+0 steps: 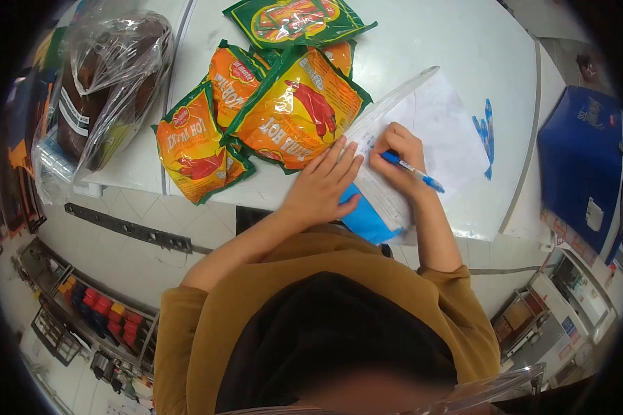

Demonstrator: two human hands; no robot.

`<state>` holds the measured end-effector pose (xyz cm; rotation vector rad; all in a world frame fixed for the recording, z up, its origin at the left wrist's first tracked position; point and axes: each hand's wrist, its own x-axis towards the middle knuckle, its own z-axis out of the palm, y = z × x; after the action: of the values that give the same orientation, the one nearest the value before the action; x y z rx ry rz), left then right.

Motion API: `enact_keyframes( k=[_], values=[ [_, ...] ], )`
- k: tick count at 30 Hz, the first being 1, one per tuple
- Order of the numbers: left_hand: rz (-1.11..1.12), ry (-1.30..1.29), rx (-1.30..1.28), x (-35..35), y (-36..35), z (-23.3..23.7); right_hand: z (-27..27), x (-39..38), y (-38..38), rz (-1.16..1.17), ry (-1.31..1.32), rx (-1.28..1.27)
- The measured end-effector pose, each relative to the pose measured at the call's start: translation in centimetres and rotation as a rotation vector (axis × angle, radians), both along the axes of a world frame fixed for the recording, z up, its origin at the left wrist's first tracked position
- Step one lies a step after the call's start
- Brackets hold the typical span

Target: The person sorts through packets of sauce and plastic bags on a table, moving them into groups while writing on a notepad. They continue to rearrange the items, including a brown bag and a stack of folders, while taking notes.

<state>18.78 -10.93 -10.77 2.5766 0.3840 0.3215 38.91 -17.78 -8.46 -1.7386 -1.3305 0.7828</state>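
Observation:
In the head view, my right hand (399, 160) is closed round a blue and white pen (428, 181), with its writing tip hidden by the fingers. It rests on the open notebook (443, 114), whose pages are white. Small blue writing shows beside the fingers. My left hand (325, 181) lies flat with fingers outstretched across the notebook's left edge, holding nothing. A blue cover (368, 216) sticks out under the pages. Just beyond my left fingertips is a yellow and green packet (298, 111) with red chillies printed on it.
More packets lie around it: an orange one (195, 149) at left and a green one (298, 21) at the back. Several blue pens (488, 138) lie right of the notebook. A plastic-wrapped brown item (104, 90) stands far left. A blue box (581, 166) is beyond the table's right edge.

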Motion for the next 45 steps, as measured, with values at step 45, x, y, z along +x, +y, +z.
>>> enact_keyframes(
  k=[45],
  values=[
    [-0.003, 0.044, 0.028, 0.1, 0.1, 0.4, -0.3, 2.2, -1.1, -0.202, 0.464, 0.104]
  ],
)
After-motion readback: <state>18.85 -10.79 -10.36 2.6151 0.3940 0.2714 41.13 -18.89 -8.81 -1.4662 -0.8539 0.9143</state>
